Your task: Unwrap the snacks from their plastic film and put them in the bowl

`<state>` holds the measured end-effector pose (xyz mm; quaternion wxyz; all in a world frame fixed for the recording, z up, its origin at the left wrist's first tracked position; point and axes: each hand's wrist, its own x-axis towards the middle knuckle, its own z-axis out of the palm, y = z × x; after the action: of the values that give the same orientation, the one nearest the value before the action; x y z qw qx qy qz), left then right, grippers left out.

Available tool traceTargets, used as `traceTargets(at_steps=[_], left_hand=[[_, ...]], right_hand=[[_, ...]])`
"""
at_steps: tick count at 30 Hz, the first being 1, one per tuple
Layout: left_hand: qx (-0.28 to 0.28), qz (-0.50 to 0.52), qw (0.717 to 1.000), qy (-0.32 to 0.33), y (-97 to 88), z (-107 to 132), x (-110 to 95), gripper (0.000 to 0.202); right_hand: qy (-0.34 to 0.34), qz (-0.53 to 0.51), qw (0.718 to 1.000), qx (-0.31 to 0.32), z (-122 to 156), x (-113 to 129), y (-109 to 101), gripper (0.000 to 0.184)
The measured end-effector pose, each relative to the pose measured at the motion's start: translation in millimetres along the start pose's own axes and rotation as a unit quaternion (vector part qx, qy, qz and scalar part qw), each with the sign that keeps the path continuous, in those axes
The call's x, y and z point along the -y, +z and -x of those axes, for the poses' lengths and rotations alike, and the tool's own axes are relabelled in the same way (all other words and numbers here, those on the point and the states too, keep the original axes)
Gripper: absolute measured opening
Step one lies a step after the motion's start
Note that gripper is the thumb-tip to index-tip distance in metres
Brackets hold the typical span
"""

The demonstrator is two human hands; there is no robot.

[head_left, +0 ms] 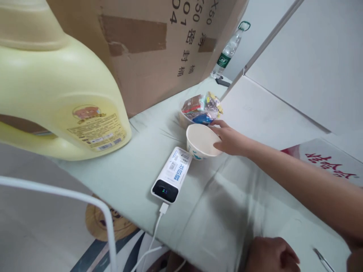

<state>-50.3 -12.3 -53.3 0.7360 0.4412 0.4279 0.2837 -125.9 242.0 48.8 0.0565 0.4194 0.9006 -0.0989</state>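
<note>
A white paper bowl [200, 138] with a teal print stands on the pale table covering. My right hand [229, 138] reaches in from the right and grips its right rim, the thumb over the near side and the fingers at the far side. Touching or nearly touching the bowl from behind is a container of wrapped snacks [202, 109]. Just in front lies a white power bank [171, 175] with a lit display and a cable plugged in. My left hand [272, 255] rests at the bottom edge, fingers curled in; nothing shows in it.
A big yellow jug [56, 98] stands at the left, before a cardboard box [147, 49]. A water bottle [228, 54] stands far back by the wall. A red-and-white printed box [320, 158] is at right, a pen [323, 258] at lower right.
</note>
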Motion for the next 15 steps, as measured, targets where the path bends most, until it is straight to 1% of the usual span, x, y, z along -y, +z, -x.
traceTargets(at_steps=[2, 3, 6, 7, 9, 12, 14, 15], left_hand=[[0.021, -0.006, 1.0, 0.009, -0.1, -0.6, -2.0, 0.03], [0.022, -0.005, 1.0, 0.016, 0.4, -1.9, -2.2, 0.031], [0.001, 0.015, 1.0, 0.026, 1.0, -5.2, -4.1, 0.033], [-0.008, 0.019, 0.999, 0.024, 0.4, -5.3, -6.0, 0.032], [-0.016, 0.017, 1.0, 0.017, -1.3, -4.5, -11.2, 0.033], [-0.011, 0.001, 0.999, 0.032, -2.1, -4.2, -18.6, 0.033], [-0.017, -0.003, 0.999, 0.052, 0.0, -5.6, -20.6, 0.032], [-0.025, -0.003, 0.998, 0.061, 1.9, -6.5, -20.8, 0.031]], right_hand=[[0.024, 0.004, 1.0, 0.014, 16.8, -10.5, -2.9, 0.067], [0.034, 0.003, 0.999, 0.022, 22.6, -15.3, -5.1, 0.068], [0.068, -0.004, 0.997, 0.045, 38.1, -28.7, -12.3, 0.065], [0.087, -0.012, 0.995, 0.054, 45.3, -34.2, -13.8, 0.064], [0.145, -0.039, 0.986, 0.078, 66.1, -50.4, -13.6, 0.062], [0.232, -0.11, 0.961, 0.1, 115.8, -91.7, -4.5, 0.06], [0.245, -0.158, 0.952, 0.09, 157.7, -125.2, 2.9, 0.052], [0.239, -0.165, 0.955, 0.062, 178.5, -140.4, 5.0, 0.045]])
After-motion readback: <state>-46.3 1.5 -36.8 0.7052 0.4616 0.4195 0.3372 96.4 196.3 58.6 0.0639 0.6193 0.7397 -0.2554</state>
